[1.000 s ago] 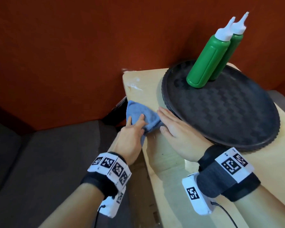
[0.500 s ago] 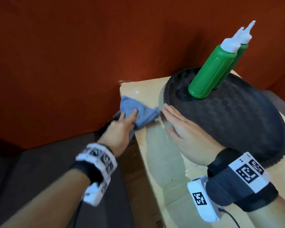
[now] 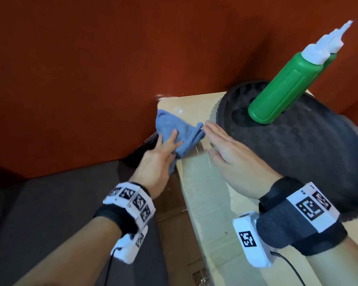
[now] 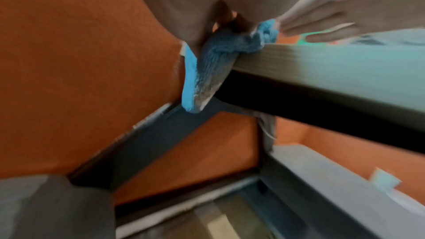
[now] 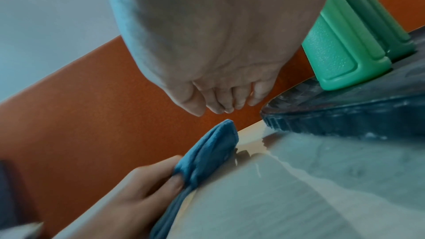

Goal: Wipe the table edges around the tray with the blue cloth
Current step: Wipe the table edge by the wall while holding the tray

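The blue cloth (image 3: 174, 126) lies over the left edge of the pale wooden table (image 3: 205, 195), close to its far left corner. My left hand (image 3: 163, 151) grips it, thumb on top and fingers curled round the part that hangs below the edge. In the left wrist view the cloth (image 4: 211, 61) drapes down past the table's edge (image 4: 322, 64). My right hand (image 3: 229, 151) is flat with straight fingers, just left of the round black tray (image 3: 318, 162). The right wrist view shows the cloth (image 5: 211, 148), the left hand (image 5: 138, 197) and the tray's rim (image 5: 333, 117).
Two green squeeze bottles (image 3: 285, 87) with white nozzles stand on the tray's far side. An orange-red wall (image 3: 91, 69) runs close behind the table. A grey sofa cushion (image 3: 39, 213) sits low on the left, beside the table's dark frame (image 4: 299, 97).
My left hand has slid the cloth along the table's left edge toward the far corner. The right hand has kept its place beside the tray.
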`<action>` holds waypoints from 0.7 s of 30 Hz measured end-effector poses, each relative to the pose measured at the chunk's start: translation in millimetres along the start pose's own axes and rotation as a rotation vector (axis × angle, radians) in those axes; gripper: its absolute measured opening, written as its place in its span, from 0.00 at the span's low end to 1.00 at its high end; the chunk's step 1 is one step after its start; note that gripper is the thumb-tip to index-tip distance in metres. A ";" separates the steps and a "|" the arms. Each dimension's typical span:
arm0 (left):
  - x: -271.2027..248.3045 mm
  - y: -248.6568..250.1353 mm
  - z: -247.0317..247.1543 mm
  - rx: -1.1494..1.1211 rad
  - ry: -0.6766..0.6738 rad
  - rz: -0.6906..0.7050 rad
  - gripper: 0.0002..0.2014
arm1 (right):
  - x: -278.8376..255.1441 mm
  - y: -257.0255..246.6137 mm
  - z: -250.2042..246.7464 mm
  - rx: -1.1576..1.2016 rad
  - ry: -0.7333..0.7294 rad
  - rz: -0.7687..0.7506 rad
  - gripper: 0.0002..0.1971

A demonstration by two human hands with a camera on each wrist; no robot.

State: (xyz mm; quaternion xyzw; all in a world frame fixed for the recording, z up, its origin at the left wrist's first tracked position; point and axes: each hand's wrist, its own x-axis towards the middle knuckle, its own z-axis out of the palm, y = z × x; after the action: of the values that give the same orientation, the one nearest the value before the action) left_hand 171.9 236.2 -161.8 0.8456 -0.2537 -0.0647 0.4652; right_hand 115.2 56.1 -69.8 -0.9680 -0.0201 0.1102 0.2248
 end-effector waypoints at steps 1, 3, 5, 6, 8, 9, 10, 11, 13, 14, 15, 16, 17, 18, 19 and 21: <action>-13.9 2.1 5.9 -0.021 -0.015 0.032 0.24 | 0.0 1.2 -0.8 0.000 0.000 0.002 0.28; -40.4 3.6 10.1 -0.055 -0.087 0.110 0.23 | -2.0 3.0 -2.5 0.001 -0.017 0.004 0.28; -33.8 -5.7 -2.0 0.005 -0.130 0.130 0.25 | -4.0 3.6 -3.9 -0.003 -0.008 0.002 0.28; -19.5 -12.2 -7.6 0.067 -0.106 0.122 0.26 | -5.1 3.9 -4.9 -0.009 -0.002 0.002 0.28; 11.5 -14.4 -15.5 0.159 -0.050 0.032 0.25 | -7.4 4.3 -6.8 -0.013 0.008 0.005 0.28; 19.5 -10.1 -15.6 0.176 -0.028 -0.032 0.24 | -9.0 4.6 -7.7 -0.011 0.013 0.009 0.28; 20.9 -4.8 -12.1 0.180 -0.014 -0.084 0.24 | -11.1 5.2 -8.9 -0.007 0.016 0.014 0.29; 16.0 2.4 -8.3 0.174 -0.005 -0.115 0.23 | -13.1 6.0 -9.7 -0.004 0.020 0.017 0.29; -10.1 15.2 1.3 0.133 0.014 -0.120 0.23 | -15.6 7.1 -10.8 0.001 0.025 0.016 0.29; -26.9 20.3 7.3 0.079 0.025 -0.099 0.23 | -16.3 7.8 -11.5 0.003 0.026 0.015 0.29; -44.1 26.8 13.4 0.002 0.024 -0.077 0.24 | -16.5 8.6 -12.6 0.005 0.028 0.013 0.29; -60.7 32.0 18.7 -0.080 0.008 -0.056 0.25 | -16.5 9.1 -13.8 0.009 0.032 0.011 0.29; -75.2 37.4 22.3 -0.148 -0.012 -0.032 0.26 | -16.0 8.7 -14.7 0.014 0.036 0.010 0.29; -86.8 41.0 24.7 -0.182 -0.025 -0.005 0.26 | -15.1 8.0 -15.4 0.016 0.040 0.010 0.29; -94.8 42.6 25.5 -0.176 -0.029 0.015 0.25 | -14.1 6.9 -15.3 0.016 0.041 0.009 0.29; -92.5 41.6 18.9 -0.104 -0.036 0.025 0.21 | -12.1 4.6 -13.7 0.014 0.039 0.006 0.29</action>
State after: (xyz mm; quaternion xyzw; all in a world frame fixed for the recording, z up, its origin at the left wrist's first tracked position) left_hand 70.2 248.9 -150.1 0.8158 -0.2689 -0.0874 0.5045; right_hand 106.4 44.9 -57.4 -0.9684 -0.0123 0.0922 0.2315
